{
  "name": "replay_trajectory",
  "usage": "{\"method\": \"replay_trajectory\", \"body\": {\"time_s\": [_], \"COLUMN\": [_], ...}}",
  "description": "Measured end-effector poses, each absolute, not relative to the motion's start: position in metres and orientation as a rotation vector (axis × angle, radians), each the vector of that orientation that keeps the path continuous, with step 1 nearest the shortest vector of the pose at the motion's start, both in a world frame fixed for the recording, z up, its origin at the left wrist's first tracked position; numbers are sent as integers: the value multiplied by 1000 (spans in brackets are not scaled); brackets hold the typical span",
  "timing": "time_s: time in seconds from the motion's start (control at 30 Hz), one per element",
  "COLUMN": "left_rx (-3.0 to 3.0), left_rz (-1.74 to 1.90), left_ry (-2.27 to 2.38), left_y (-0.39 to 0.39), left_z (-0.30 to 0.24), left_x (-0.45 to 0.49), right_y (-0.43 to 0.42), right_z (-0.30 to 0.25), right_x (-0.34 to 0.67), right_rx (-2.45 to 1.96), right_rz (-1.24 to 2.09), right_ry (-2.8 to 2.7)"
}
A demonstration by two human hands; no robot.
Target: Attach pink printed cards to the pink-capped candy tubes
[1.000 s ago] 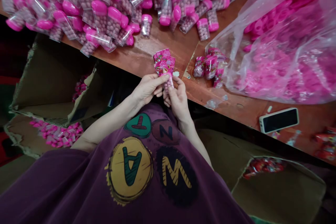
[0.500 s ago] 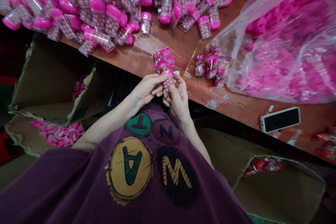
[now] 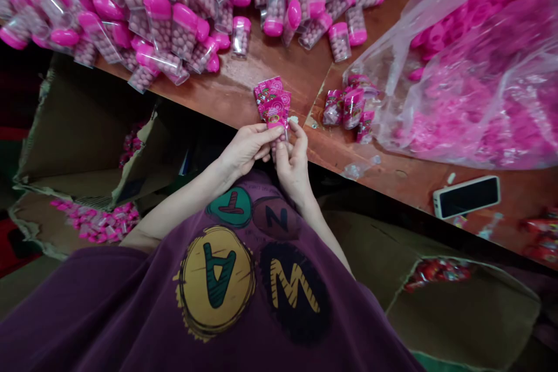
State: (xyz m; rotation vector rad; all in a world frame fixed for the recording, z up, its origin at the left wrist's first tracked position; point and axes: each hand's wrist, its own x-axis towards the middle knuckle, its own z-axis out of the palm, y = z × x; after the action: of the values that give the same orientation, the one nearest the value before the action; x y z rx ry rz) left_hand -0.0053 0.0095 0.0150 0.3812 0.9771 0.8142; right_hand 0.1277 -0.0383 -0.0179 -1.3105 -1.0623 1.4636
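Observation:
At the table's edge my two hands meet around a small clear candy jar (image 3: 274, 153) of pink balls, mostly covered by fingers. My left hand (image 3: 246, 148) is closed, its thumb pressing on a pink printed sleeve (image 3: 274, 119) at the jar's far end. Whether the sleeve is around the jar or only against it, I cannot tell. My right hand (image 3: 294, 165) pinches the jar from the other side with thumb and fingers. Just beyond, more pink printed sleeves (image 3: 267, 90) lie overlapping on the wooden table (image 3: 244, 87).
Many pink-capped candy jars (image 3: 183, 29) are heaped at the back left. Several wrapped jars (image 3: 352, 107) lie right of my hands, beside a plastic bag (image 3: 471, 99) of pink parts. A phone (image 3: 466, 197) lies farther right. Cardboard boxes (image 3: 87, 128) stand below the edge.
My right thumb and fingers have shifted up along the jar, covering more of its pink balls. My left hand stays at the printed sleeve. The view has shifted slightly.

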Motion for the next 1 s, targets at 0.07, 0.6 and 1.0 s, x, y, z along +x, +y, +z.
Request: {"method": "replay_trajectory", "body": {"time_s": [0.07, 0.6, 1.0], "left_rx": [345, 253, 422], "left_rz": [816, 840, 767], "left_ry": [941, 1103, 947], "left_y": [11, 6, 0], "left_z": [16, 27, 5], "left_x": [-7, 5, -10], "right_y": [-38, -42, -43], "right_z": [-12, -15, -16], "right_x": [129, 121, 123], "right_rx": [-1261, -1300, -1286], "right_rz": [1618, 1549, 1538], "right_ry": [-944, -993, -1045]}}
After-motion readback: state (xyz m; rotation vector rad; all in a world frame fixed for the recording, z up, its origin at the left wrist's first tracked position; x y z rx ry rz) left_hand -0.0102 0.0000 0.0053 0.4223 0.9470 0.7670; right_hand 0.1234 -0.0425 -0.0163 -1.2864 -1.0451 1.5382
